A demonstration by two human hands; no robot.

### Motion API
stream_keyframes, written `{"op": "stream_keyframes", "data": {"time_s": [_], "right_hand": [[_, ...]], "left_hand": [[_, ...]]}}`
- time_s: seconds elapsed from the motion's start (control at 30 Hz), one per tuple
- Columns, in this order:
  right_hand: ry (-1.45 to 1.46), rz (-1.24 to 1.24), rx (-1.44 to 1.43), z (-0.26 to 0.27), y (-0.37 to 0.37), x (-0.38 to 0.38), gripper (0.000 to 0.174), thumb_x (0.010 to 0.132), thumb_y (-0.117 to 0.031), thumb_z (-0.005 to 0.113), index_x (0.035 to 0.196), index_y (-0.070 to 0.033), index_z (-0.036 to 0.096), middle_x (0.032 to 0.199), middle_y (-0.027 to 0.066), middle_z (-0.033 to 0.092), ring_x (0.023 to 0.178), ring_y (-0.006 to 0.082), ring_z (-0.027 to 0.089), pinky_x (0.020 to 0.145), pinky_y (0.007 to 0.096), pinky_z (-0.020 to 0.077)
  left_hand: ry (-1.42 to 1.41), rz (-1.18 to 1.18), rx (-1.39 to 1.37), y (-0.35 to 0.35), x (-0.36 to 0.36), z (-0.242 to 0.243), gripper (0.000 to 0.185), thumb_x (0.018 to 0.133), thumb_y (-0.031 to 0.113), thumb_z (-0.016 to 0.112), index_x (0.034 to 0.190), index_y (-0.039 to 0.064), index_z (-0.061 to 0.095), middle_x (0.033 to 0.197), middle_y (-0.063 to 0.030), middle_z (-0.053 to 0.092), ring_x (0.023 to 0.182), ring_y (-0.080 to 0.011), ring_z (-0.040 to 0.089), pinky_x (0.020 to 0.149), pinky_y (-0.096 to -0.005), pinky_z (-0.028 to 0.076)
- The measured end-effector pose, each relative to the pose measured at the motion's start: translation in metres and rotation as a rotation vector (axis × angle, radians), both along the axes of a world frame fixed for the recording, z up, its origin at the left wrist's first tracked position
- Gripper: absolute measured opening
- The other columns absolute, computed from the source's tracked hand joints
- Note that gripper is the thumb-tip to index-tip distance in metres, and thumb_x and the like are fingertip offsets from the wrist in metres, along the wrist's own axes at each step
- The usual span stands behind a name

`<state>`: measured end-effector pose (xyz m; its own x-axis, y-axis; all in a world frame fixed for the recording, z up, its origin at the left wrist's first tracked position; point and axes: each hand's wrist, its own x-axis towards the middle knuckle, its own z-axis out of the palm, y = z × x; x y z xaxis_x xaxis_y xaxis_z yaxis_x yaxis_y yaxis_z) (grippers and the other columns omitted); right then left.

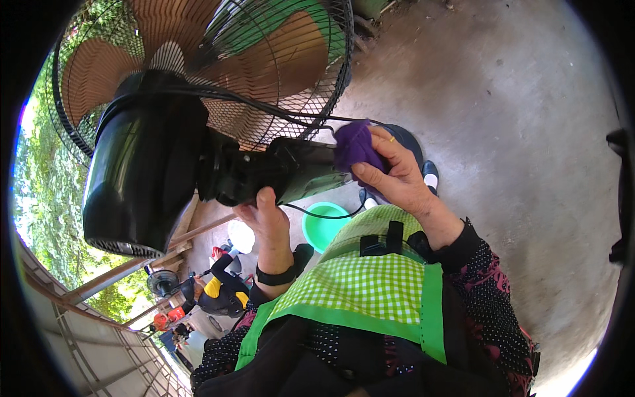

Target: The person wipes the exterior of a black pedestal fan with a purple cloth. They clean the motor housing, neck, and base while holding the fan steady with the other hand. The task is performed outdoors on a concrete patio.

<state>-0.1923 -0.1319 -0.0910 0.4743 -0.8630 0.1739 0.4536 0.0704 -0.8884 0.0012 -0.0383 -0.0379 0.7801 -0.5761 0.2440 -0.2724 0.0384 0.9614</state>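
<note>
A large black pedestal fan stands right before me, its glossy motor housing (144, 168) at the upper left. Brown blades (278, 64) show through the black wire guard (342, 59). My left hand (270, 228) grips the fan's black neck (248, 168) from the near side; its other fingers are partly hidden behind. In my right hand (402, 173) is a bunched purple cloth (357, 146), pressed around the fan's upright column (317, 166) below the neck. The black power cord (297, 116) runs from behind the motor past the cloth.
The fan's round base (407, 144) rests on the concrete floor (521, 124) beside my shoes (430, 173). A green plastic basin (322, 231) sits near my feet. Farther left, a person (218, 293) in black and yellow is near another fan (162, 283).
</note>
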Motion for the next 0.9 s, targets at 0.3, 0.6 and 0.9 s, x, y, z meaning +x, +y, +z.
{"op": "stream_keyframes", "data": {"time_s": [0.3,0.6,0.9], "right_hand": [[0.221,-0.032,-0.502,0.059,-0.038,0.081,0.021,0.089,-0.024,0.059,0.095,-0.005,0.065,0.108,0.0104,0.060,0.098,0.0326,0.056,0.076,0.0415,0.0506],[0.218,-0.048,-0.422,-0.018,0.001,0.067,0.029,0.086,-0.017,0.064,0.109,-0.001,0.058,0.114,0.0189,0.054,0.101,0.0361,0.056,0.083,0.0407,0.0495],[0.321,0.068,-0.056,-0.116,-0.003,0.065,0.024,0.096,-0.019,0.052,0.103,0.002,0.059,0.103,0.0193,0.057,0.094,0.0317,0.056,0.082,0.0369,0.0458]], "left_hand": [[0.068,-0.006,-0.096,-0.013,0.001,-0.009,0.074,0.082,0.052,0.065,0.137,0.011,0.039,0.134,-0.0080,0.048,0.118,-0.0235,0.051,0.101,-0.0405,0.044],[-0.320,0.039,0.103,0.009,0.010,-0.029,0.071,0.086,0.056,0.054,0.134,0.004,0.044,0.130,-0.0096,0.051,0.117,-0.0239,0.053,0.099,-0.0388,0.045],[-0.145,-0.187,0.045,0.020,0.018,-0.022,0.072,0.090,0.061,0.042,0.139,0.008,0.039,0.134,-0.0129,0.049,0.122,-0.0266,0.050,0.102,-0.0409,0.044]]}}
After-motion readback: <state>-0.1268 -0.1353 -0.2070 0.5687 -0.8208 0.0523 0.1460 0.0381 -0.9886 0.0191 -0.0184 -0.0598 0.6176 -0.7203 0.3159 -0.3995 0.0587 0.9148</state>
